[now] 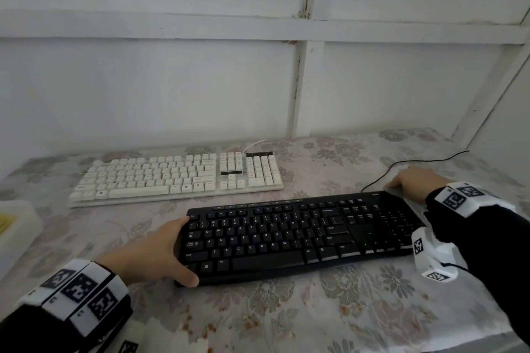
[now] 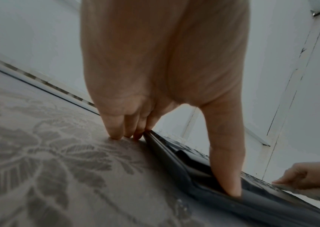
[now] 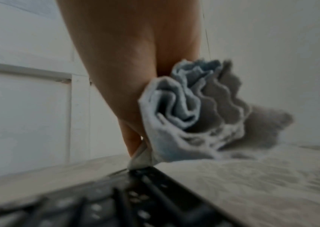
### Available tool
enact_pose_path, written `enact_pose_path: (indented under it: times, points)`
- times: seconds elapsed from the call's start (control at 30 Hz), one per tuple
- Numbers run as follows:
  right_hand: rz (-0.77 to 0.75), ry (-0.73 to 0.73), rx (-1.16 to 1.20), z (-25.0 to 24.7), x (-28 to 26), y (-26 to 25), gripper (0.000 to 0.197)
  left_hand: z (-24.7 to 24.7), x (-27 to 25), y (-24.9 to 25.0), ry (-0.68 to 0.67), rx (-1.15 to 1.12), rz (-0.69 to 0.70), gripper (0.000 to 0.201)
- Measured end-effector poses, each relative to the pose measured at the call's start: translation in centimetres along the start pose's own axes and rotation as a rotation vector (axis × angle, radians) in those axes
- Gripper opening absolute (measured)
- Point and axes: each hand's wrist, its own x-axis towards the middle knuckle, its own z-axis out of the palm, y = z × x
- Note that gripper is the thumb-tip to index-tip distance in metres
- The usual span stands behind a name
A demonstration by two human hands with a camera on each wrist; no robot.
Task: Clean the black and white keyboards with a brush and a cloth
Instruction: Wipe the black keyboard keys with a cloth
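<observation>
The black keyboard (image 1: pixel 301 238) lies slightly askew on the flowered tablecloth in front of me. My left hand (image 1: pixel 172 249) grips its left end, thumb (image 2: pixel 227 169) on the near edge and fingers (image 2: pixel 116 129) down at the far corner, touching the cloth-covered table. My right hand (image 1: pixel 413 183) rests at the keyboard's far right corner and holds a bunched blue-grey cloth (image 3: pixel 194 115), pressed against that corner (image 3: pixel 141 169). The white keyboard (image 1: pixel 177 178) lies behind, to the left, untouched.
A black cable (image 1: pixel 401 166) runs from the black keyboard's back toward the right wall. A white container (image 1: pixel 14 226) sits at the left edge. Orange crumbs (image 1: pixel 215 321) dot the tablecloth near me. White panelled walls close the back and right.
</observation>
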Motion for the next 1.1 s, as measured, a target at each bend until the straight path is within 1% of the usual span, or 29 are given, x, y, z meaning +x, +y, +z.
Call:
enact_pose_path:
  times: [0.03,0.1,0.17,0.27,0.37,0.43,0.57,0.63,0.77,0.87,0.9,0.97,1.03,1.07,1.1]
  points:
    - [-0.040,0.022,0.019,-0.5,0.0,-0.8,0.032,0.0,0.0,0.0,0.001,-0.008,0.000,0.139]
    - [-0.173,0.060,0.066,-1.0,-0.5,-3.3,0.033,0.0,-0.1,0.0,0.002,-0.022,-0.006,0.138]
    - [-0.273,0.041,0.113,-0.4,-1.0,-5.9,0.029,0.1,-0.1,0.0,0.001,-0.021,-0.012,0.139]
    - [-0.314,0.021,0.091,1.3,-1.4,-7.2,0.030,0.1,-0.1,0.0,0.005,-0.026,-0.002,0.137]
    - [-0.315,0.009,0.120,2.1,-1.8,-6.3,0.034,0.1,-0.1,0.1,0.007,-0.023,0.002,0.134]
    - [-0.308,0.019,0.111,2.2,-1.8,-5.5,0.034,0.1,-0.1,0.1,0.001,-0.030,-0.004,0.133]
    - [-0.203,0.024,0.069,2.4,-1.3,-3.1,0.031,0.0,0.0,-0.1,-0.004,-0.029,-0.008,0.137]
    - [-0.143,0.041,0.068,2.5,-1.2,-1.6,0.029,0.1,0.0,0.0,-0.005,-0.038,-0.005,0.132]
    - [-0.047,0.030,0.097,2.3,-1.3,0.0,0.033,0.1,-0.4,0.4,-0.013,-0.065,0.004,0.123]
    - [0.028,-0.007,0.105,1.5,-1.3,0.3,0.033,0.0,-0.6,0.3,0.001,-0.028,0.022,0.128]
    - [0.047,-0.005,0.102,1.1,-1.4,0.1,0.032,0.1,-0.7,0.3,0.006,-0.023,0.029,0.127]
    - [0.052,0.058,0.139,0.2,-1.7,-1.1,0.028,0.1,-0.9,0.6,0.009,-0.037,0.041,0.112]
    - [-0.010,0.161,0.298,-0.9,-2.2,-3.9,0.027,0.2,-1.1,0.9,0.001,-0.071,0.071,0.094]
    - [-0.056,0.190,0.406,-1.3,-2.7,-6.0,0.027,0.2,-1.2,1.1,-0.003,-0.074,0.083,0.090]
    - [-0.112,0.181,0.507,-1.8,-3.2,-8.3,0.026,0.3,-1.2,1.2,-0.003,-0.073,0.098,0.087]
